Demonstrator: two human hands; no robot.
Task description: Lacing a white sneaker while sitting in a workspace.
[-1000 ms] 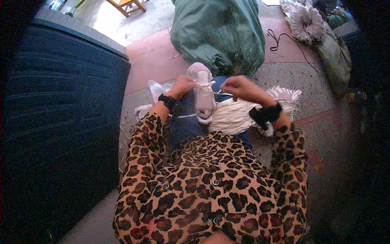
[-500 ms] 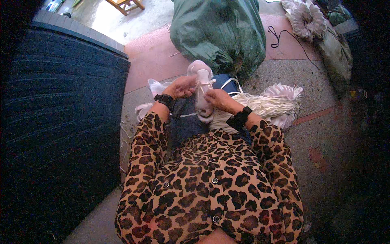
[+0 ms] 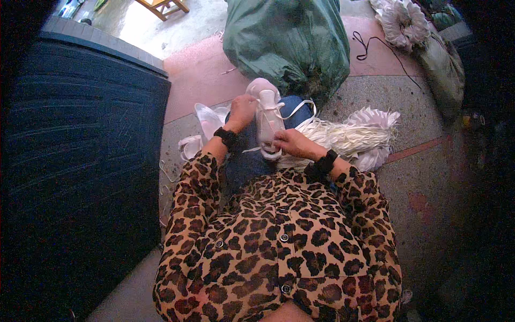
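Note:
A pale pink-white shoe [image 3: 264,115] rests on my knee, toe pointing away from me. My left hand [image 3: 242,110] grips its left side near the toe. My right hand [image 3: 290,143] pinches the near end of the shoe, where a white lace [image 3: 298,107] loops out to the right over my blue trousers. Both wrists wear black bands. A heap of white laces [image 3: 351,140] lies on the floor just right of my right hand.
A big green sack [image 3: 289,43] stands right beyond the shoe. More pale shoes [image 3: 203,126] lie at my left knee. A dark ribbed wall [image 3: 75,150] fills the left. White bundles [image 3: 399,21] and a black cord [image 3: 375,51] lie at the far right.
My right hand came in from the lace heap on the right to the near end of the shoe. A lace loop now stands out to the right. My left hand stayed put.

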